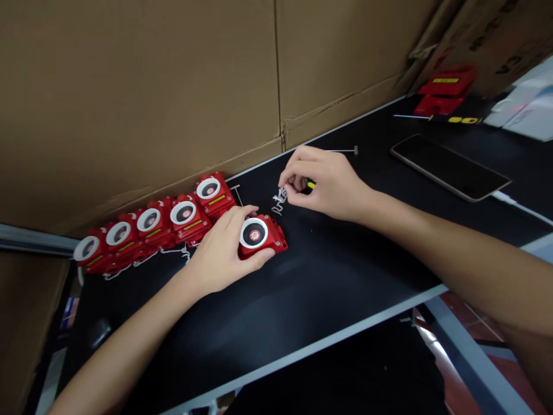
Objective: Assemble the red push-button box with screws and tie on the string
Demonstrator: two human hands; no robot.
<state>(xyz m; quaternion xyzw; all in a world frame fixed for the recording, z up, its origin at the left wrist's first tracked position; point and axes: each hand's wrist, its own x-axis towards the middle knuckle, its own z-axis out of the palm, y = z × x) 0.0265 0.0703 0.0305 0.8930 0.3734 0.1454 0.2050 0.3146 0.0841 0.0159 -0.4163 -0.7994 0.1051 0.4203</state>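
My left hand (227, 251) is wrapped round a red alarm sounder (254, 233) with a white ring on its face. The sounder rests on the black table, its left side hidden by my fingers. Just beyond it, my right hand (326, 181) is closed in a pinch on a crinkled white wire (279, 200), whose loose end hangs toward the table. A yellow-green and black piece (310, 184) shows beneath the right palm; most of it is hidden. Several similar red sounders (185, 214) stand in a row to the left, with white wires trailing in front.
A cardboard wall (181, 104) runs along the back edge of the black table (302, 305). Thin metal rods (343, 151) lie near it. On the right are a phone (449, 167) with a white cable, a screwdriver (458, 120), red housings (447, 89) and a white box (529, 106).
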